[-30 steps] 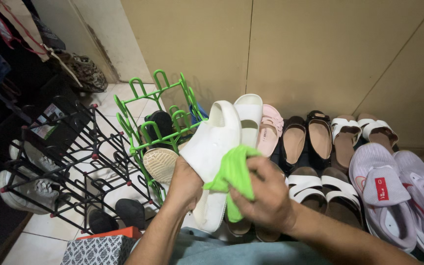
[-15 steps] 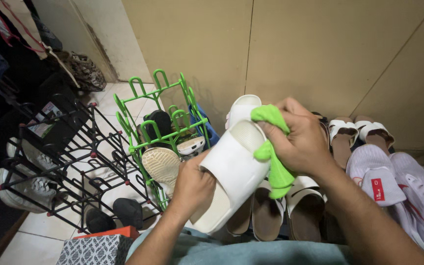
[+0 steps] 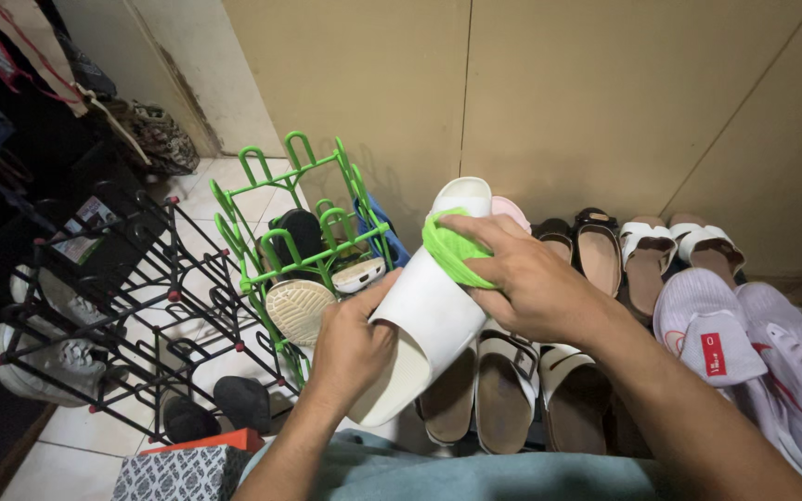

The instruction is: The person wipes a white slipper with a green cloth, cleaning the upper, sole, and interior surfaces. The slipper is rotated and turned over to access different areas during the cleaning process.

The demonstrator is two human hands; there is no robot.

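Note:
My left hand (image 3: 350, 348) grips a white slide sandal (image 3: 424, 320) by its heel end, holding it tilted above the row of shoes. My right hand (image 3: 526, 283) presses a bright green cloth (image 3: 452, 249) against the sandal's toe end. A second white slide (image 3: 464, 195) stands behind it against the wall, mostly hidden.
A green wire shoe rack (image 3: 294, 232) with shoes in it stands left of the sandal, and a black wire rack (image 3: 132, 306) further left. Brown, white and black sandals (image 3: 605, 255) line the beige wall. Lilac sneakers (image 3: 744, 362) lie at right. A patterned box (image 3: 178, 468) sits bottom left.
My right hand with the green cloth went from the sandal's middle up to its toe end and now lies flatter over it. The sandal has turned in my left hand.

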